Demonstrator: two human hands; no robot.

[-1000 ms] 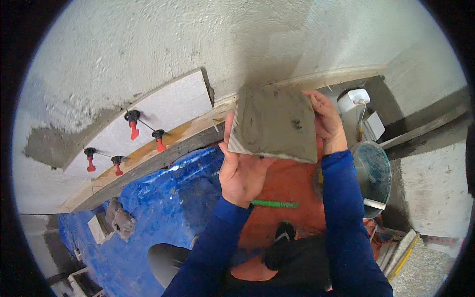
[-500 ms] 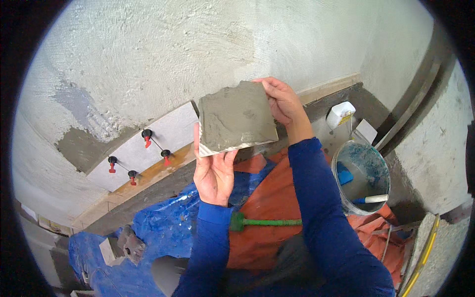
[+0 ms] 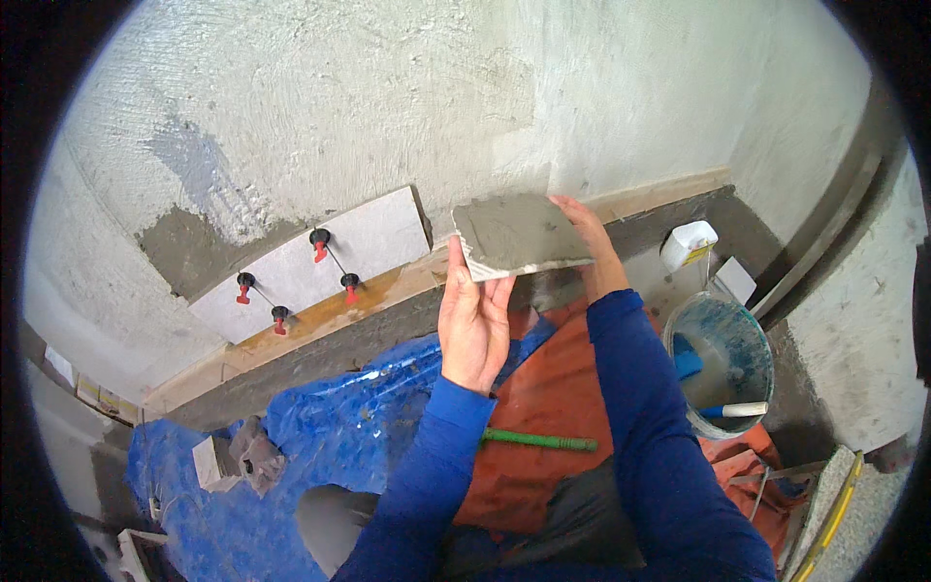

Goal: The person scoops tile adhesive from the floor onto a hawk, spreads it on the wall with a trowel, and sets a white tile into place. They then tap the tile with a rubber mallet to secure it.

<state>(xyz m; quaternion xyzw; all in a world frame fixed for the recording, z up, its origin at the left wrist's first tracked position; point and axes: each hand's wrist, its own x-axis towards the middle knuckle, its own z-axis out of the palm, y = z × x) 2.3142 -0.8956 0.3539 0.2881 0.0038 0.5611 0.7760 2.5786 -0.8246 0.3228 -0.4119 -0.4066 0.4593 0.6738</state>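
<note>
Between my two hands is a tile (image 3: 524, 231), its upward face coated with grey mortar and its pale ridged edge toward me. My left hand (image 3: 475, 328) supports the near left corner from below, thumb against the edge. At the far right side, my right hand (image 3: 596, 250) grips the tile; some of its fingers are hidden. Left of the held tile, light tiles (image 3: 388, 231) line the wall's base, fitted with levelling clips with black caps and red handles (image 3: 320, 247). Grey mortar (image 3: 208, 252) is spread on the wall beside them.
A bucket (image 3: 718, 335) with murky water and blue-handled tools stands at right, near a white plastic container (image 3: 689, 245). Blue sheeting (image 3: 339, 427) and orange sheeting (image 3: 543, 475) cover the floor. A green handle (image 3: 543, 440) lies between my forearms. A wooden strip (image 3: 669, 190) runs along the wall.
The held tile has tipped flatter, so its mortar face looks narrower. It sits farther right past the end of the wall tiles, and the whole view has shifted slightly.
</note>
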